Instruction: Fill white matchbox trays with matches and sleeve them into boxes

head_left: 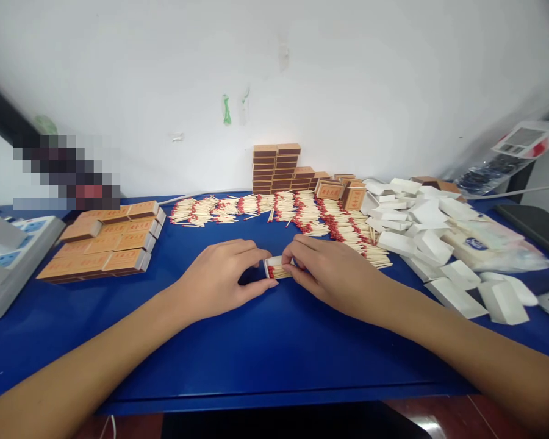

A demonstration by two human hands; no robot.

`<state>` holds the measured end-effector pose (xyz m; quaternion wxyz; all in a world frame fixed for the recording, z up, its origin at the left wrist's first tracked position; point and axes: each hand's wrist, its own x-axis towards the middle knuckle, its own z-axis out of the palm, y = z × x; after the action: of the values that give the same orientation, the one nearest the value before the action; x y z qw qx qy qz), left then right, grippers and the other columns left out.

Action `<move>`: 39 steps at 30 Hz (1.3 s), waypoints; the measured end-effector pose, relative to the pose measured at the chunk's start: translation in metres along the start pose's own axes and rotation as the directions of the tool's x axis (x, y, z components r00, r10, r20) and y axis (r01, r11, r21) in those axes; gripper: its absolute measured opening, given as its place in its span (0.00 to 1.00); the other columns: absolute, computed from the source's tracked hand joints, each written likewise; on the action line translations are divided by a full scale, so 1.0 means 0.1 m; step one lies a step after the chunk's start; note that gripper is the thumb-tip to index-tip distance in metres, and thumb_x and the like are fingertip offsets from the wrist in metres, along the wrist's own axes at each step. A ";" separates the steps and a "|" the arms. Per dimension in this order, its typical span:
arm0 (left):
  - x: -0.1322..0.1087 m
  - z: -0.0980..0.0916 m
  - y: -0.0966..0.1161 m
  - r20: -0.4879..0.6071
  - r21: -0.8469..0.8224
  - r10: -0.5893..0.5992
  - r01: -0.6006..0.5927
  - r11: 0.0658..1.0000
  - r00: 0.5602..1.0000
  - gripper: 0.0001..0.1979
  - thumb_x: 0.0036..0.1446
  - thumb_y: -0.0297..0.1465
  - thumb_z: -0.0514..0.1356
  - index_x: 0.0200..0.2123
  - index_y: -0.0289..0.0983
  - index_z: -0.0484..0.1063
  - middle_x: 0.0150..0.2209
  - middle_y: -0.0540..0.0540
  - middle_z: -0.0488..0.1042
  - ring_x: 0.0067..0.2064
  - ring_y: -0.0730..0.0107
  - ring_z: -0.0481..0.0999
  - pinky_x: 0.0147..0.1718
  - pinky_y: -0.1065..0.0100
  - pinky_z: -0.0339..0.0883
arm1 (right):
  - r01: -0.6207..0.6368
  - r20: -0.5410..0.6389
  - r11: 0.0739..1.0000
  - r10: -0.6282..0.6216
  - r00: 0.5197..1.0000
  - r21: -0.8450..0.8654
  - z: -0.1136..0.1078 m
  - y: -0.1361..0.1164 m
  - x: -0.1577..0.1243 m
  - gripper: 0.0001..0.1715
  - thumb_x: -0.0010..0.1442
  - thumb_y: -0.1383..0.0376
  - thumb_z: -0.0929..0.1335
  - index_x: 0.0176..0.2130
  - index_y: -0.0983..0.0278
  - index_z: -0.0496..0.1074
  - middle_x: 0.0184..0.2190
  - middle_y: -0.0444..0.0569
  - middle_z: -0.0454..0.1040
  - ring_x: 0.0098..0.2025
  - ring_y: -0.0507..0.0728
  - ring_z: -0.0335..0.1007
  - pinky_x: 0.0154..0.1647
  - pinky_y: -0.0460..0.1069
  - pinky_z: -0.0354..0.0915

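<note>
A small white matchbox tray [274,261] with red-tipped matches in it rests on the blue table between my hands. My left hand [231,271] grips the tray's left end between thumb and fingers. At the other end, my right hand [318,268] has its thumb and fingers pinched together over the matches; its fingertips partly hide the tray, and I cannot make out exactly what they pinch. Just beyond the hands, loose matches [308,213] lie in a long curved band of bunches, their red heads mostly lined up.
Orange matchboxes [114,241] lie in rows at the left, near a power strip [25,262]. More boxes [274,167] are stacked against the wall. White empty trays [432,222] are heaped at the right beside a tissue pack [489,244]. A black object [533,228] lies at the far right.
</note>
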<state>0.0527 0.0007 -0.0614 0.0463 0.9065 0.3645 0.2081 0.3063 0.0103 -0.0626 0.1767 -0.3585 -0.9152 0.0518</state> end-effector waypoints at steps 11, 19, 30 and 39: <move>-0.01 -0.01 -0.02 0.009 -0.027 0.007 -0.007 1.000 1.000 0.15 0.69 0.38 0.69 0.53 0.36 0.81 0.40 0.47 0.79 0.39 0.64 0.79 0.38 0.65 0.70 | -0.019 0.064 0.993 0.012 0.998 0.120 -0.11 0.16 0.00 0.05 0.73 0.67 0.68 0.42 0.60 0.74 0.36 0.46 0.75 0.31 0.54 0.69 0.32 0.50 0.58; 0.00 -0.01 -0.02 0.010 -0.022 0.016 -0.015 1.000 1.000 0.16 0.69 0.38 0.69 0.53 0.35 0.80 0.40 0.46 0.80 0.39 0.64 0.80 0.38 0.65 0.70 | 0.011 0.085 0.987 -0.025 0.996 0.162 -0.03 0.17 -0.01 0.08 0.74 0.67 0.66 0.39 0.61 0.70 0.38 0.47 0.75 0.35 0.55 0.70 0.36 0.50 0.61; -0.02 -0.03 -0.02 0.016 -0.024 0.006 -0.005 1.000 1.000 0.16 0.69 0.38 0.69 0.55 0.37 0.80 0.41 0.47 0.80 0.40 0.65 0.80 0.39 0.65 0.71 | -0.046 -0.026 0.993 0.049 0.998 0.107 -0.14 0.36 0.02 0.09 0.73 0.62 0.67 0.42 0.60 0.77 0.32 0.46 0.75 0.32 0.56 0.70 0.34 0.50 0.60; -0.05 -0.06 -0.02 0.028 -0.017 -0.007 0.007 1.000 1.000 0.15 0.69 0.38 0.69 0.55 0.37 0.80 0.41 0.47 0.80 0.40 0.65 0.81 0.39 0.65 0.72 | -0.158 0.048 0.987 0.159 0.986 -0.038 -0.28 0.84 0.05 0.11 0.69 0.60 0.69 0.36 0.60 0.79 0.31 0.50 0.78 0.33 0.58 0.72 0.34 0.52 0.61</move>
<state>0.0455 -0.0020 -0.0580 0.0599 0.9076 0.3651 0.1985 0.3671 0.0747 -0.0541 0.1427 -0.4317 -0.8887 0.0591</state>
